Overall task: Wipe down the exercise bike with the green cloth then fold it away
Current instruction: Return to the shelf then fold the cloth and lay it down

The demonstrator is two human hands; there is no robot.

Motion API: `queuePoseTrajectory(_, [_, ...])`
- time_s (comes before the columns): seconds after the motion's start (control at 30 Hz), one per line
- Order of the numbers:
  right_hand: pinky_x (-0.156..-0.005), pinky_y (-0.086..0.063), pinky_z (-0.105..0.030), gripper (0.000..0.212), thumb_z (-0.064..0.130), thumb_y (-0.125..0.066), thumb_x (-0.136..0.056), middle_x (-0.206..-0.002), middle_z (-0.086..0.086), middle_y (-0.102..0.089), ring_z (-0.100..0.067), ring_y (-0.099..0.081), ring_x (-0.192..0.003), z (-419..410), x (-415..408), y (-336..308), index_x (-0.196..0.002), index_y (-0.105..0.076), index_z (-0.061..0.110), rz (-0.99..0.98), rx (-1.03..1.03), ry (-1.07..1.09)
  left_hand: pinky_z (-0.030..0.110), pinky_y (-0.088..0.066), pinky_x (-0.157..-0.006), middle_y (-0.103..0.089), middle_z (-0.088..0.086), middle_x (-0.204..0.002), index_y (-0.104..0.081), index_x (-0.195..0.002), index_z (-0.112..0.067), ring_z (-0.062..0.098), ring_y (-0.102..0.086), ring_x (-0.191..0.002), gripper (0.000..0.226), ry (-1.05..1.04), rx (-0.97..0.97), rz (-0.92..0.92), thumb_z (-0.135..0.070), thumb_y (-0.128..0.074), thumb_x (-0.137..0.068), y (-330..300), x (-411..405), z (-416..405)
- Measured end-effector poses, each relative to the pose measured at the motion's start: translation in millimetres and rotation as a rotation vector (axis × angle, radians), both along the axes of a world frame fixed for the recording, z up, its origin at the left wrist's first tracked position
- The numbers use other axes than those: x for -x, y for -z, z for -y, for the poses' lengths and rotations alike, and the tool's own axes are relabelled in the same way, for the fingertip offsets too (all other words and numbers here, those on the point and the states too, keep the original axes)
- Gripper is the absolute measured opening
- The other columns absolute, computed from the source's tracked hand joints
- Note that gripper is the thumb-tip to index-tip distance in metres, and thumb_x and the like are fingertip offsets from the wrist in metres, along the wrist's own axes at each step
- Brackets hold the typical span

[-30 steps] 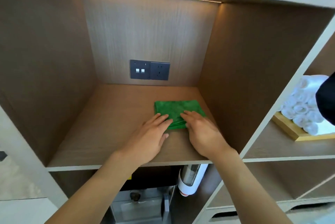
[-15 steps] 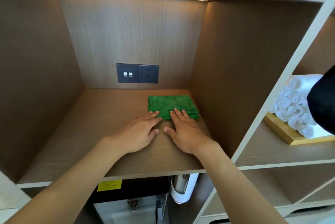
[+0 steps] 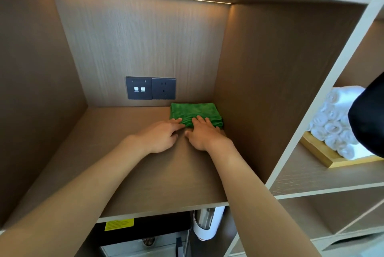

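Notably, the yellow label (image 3: 118, 224) below the left hand (image 3: 159, 137) carries print too small to read. The green cloth (image 3: 195, 112), folded into a flat plush rectangle, lies just beyond both hands in the shelf's (image 3: 135, 173) far right corner. Left and right hand (image 3: 204, 135) rest with straight fingers on its near edge.

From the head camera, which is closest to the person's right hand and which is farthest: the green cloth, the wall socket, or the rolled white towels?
From the right hand:
1. Green cloth: under its fingertips, at the back right of the shelf.
2. Wall socket: on the back wall, up and left.
3. Rolled white towels: in the next compartment, far right.
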State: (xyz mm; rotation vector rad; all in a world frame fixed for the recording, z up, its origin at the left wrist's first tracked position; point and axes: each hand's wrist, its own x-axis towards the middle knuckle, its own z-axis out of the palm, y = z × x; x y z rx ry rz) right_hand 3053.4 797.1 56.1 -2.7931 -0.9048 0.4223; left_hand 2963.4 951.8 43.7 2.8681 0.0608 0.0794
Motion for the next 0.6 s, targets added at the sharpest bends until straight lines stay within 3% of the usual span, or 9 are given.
queuePoseTrajectory(0.3, [-0.131,-0.007,-0.052,0.066,0.043,-0.039,-0.11,-0.177,0.002,-0.003,-0.024,0.002,-0.163,-4.1,-12.0,11.1,-0.167,-0.015,0.02,0.059,-0.122,0.028,0.026,-0.019,-0.124,-0.033,0.0,-0.168,-0.045,-0.157,-0.024,0.02,-0.031,-0.155,0.051,0.003,0.032,0.111,-0.027,-0.051,-0.106,10.5,-9.7,-5.1])
queuePoseTrajectory(0.47, [-0.13,-0.009,-0.051,0.069,0.044,-0.038,-0.11,-0.177,0.0,0.0,-0.025,0.002,-0.163,5.7,-0.9,15.8,-0.168,-0.01,0.02,0.104,-0.093,0.028,0.032,-0.028,-0.125,-0.041,-0.001,-0.164,-0.043,-0.157,-0.025,0.018,-0.038,-0.151,0.055,-0.008,0.04,0.132,-0.028,-0.055,-0.104,13.0,-6.5,-14.8])
queuePoseTrajectory(0.6, [-0.13,-0.004,-0.049,0.072,0.048,-0.036,-0.11,-0.177,-0.001,0.006,-0.026,0.006,-0.163,1.7,-5.3,16.8,-0.168,-0.005,0.02,0.072,-0.075,0.022,0.034,-0.026,-0.127,-0.036,0.0,-0.167,-0.042,-0.158,-0.022,0.02,-0.034,-0.153,0.054,-0.02,0.032,0.09,-0.03,-0.053,-0.105,12.5,-12.4,-14.8])
